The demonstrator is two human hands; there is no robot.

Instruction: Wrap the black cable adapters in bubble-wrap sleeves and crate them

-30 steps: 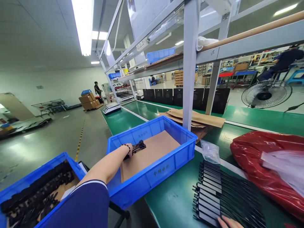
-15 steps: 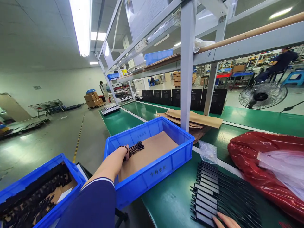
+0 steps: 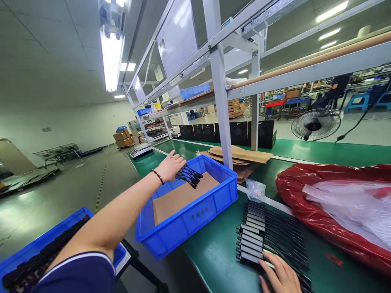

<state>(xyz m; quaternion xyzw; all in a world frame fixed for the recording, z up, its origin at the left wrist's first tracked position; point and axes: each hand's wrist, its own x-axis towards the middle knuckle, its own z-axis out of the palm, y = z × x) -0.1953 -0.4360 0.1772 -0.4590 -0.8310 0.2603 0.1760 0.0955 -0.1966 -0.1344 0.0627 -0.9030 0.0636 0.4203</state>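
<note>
My left hand (image 3: 172, 167), a beaded bracelet at its wrist, is closed on a bunch of thin black cables (image 3: 190, 176) with thick end pieces. It is over the far left side of a blue plastic bin (image 3: 214, 203) lined with a brown cardboard sheet (image 3: 175, 201). On the green bench, several flat black bar-shaped parts with cables (image 3: 252, 241) lie side by side in a staggered row, their cables trailing right. My right hand (image 3: 281, 273) rests at the near end of that row, fingers stretched out and touching the parts.
Another blue bin (image 3: 45, 240) of dark parts stands low at left. A red plastic bag (image 3: 293, 183) with clear wrap lies at right, near a small clear bag (image 3: 255, 190). Brown cardboard sheets (image 3: 244, 154) lie behind the bin, beside a rack post (image 3: 222, 122). A fan (image 3: 314, 125) stands beyond.
My left hand has risen from inside the bin to above its far left side, with the cable bunch still in it. My right hand stays at the row of parts. The view has shifted.
</note>
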